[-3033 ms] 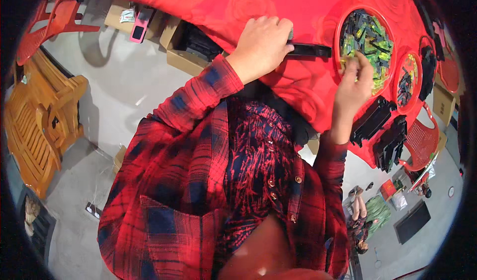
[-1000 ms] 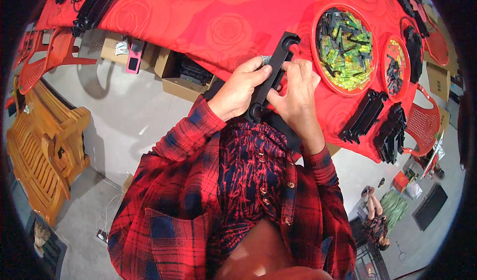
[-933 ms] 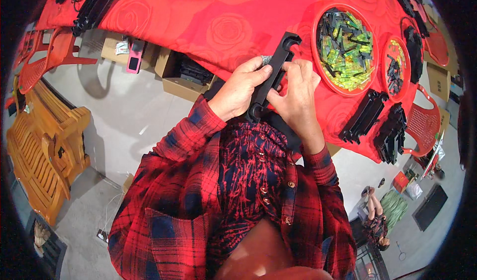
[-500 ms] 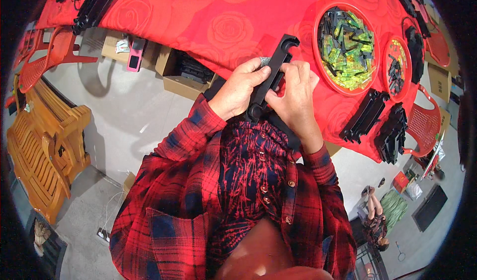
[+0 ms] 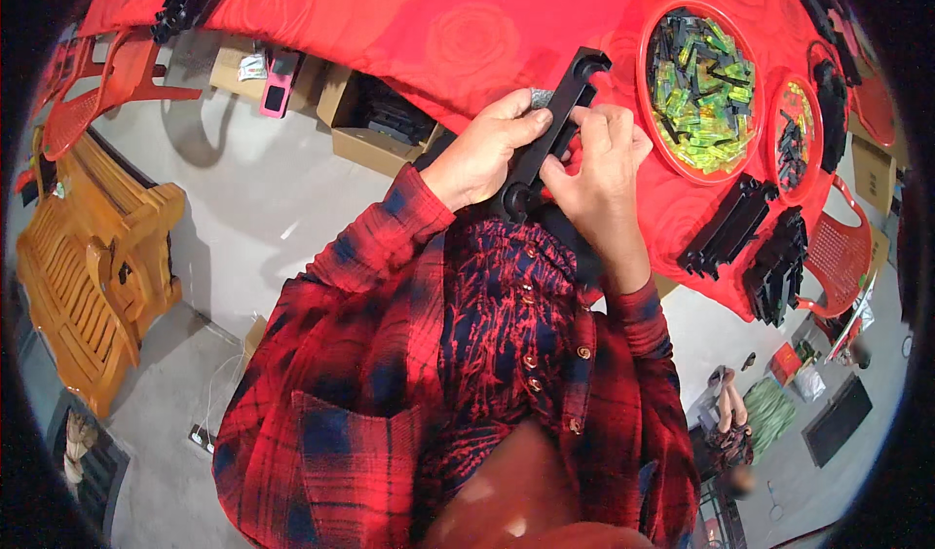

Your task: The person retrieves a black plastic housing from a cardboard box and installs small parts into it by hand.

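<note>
A long black plastic part (image 5: 555, 138) with rounded notches at both ends lies slantwise between my hands, over the near edge of the red-covered table. My left hand (image 5: 487, 151) grips it from the left, thumb on top. On its right side, my right hand (image 5: 606, 164) is closed, with thumb and curled fingers pressed against the part's middle. Whatever small thing may be between those fingertips is hidden. To the right stands a red round basin (image 5: 644, 91) full of yellow-green clear pieces and black strips.
A smaller red basin (image 5: 816, 140) holds more small pieces. Stacks of long black parts (image 5: 729, 226) lie at the table's right edge. Below the table's left side is a cardboard box (image 5: 365, 157) with black parts. Red chairs (image 5: 840, 247) and a wooden bench (image 5: 88, 276) stand around.
The whole view has shifted a little, so the table things appear farther right. Both hands stay on the same black part, with their hold looking much the same.
</note>
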`<state>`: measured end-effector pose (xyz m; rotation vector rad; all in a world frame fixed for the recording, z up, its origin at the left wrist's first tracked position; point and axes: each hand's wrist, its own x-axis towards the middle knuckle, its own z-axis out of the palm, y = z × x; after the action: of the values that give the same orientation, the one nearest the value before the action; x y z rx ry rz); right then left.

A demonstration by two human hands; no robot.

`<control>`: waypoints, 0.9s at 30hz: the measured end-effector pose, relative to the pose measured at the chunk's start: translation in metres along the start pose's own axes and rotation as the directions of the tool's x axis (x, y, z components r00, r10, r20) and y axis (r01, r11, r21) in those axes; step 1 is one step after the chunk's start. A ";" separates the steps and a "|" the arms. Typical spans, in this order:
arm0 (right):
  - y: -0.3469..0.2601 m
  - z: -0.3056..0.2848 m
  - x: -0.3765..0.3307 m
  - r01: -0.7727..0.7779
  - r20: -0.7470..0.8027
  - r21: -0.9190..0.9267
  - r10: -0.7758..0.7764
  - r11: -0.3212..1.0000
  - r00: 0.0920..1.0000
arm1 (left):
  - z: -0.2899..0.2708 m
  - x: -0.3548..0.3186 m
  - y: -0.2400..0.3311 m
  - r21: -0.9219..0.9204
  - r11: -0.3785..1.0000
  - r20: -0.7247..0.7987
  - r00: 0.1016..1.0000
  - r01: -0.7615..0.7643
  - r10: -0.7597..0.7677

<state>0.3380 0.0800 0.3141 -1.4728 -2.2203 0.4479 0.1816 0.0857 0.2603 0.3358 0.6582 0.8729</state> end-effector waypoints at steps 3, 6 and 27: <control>0.004 -0.002 -0.001 -0.052 0.030 0.188 0.047 0.981 0.998 | -0.006 -0.001 0.002 -0.105 0.994 0.035 0.999 0.027 -0.024; 0.002 -0.005 0.002 -0.140 -0.034 0.331 0.160 0.933 0.987 | -0.015 -0.001 0.007 -0.151 0.987 0.047 0.998 0.058 -0.051; -0.005 0.007 0.003 -0.057 0.036 -0.006 0.058 0.998 0.998 | 0.005 -0.005 0.002 0.129 0.988 -0.070 0.993 -0.084 0.093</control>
<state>0.3301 0.0805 0.3112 -1.5460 -2.2128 0.4920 0.1815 0.0828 0.2668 0.4492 0.7755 0.9348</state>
